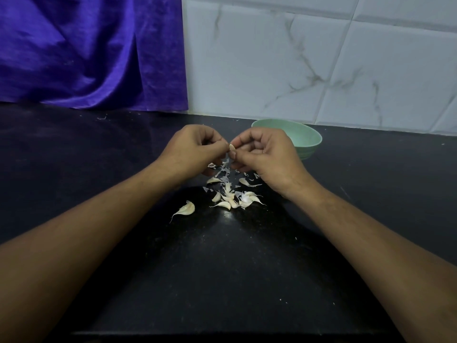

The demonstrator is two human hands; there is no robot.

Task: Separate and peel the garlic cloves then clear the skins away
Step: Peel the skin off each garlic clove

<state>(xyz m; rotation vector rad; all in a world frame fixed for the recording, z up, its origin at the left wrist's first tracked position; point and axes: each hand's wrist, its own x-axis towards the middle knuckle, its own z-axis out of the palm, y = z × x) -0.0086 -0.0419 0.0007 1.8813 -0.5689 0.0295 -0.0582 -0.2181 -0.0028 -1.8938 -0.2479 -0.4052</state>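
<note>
Mid-peel here. Pinching a single garlic clove between the fingertips of the left hand and the right hand, both curled tight. Holding it up above the black countertop, apparently to drop the papery skins straight down into one spot for easier cleanup. Plenty left to do, judging by the pile of unpeeled cloves nearer the body, plus one stray clove off to its left. Green bowl just behind the right hand, probably for peeled ones; can't see inside it from here.
</note>
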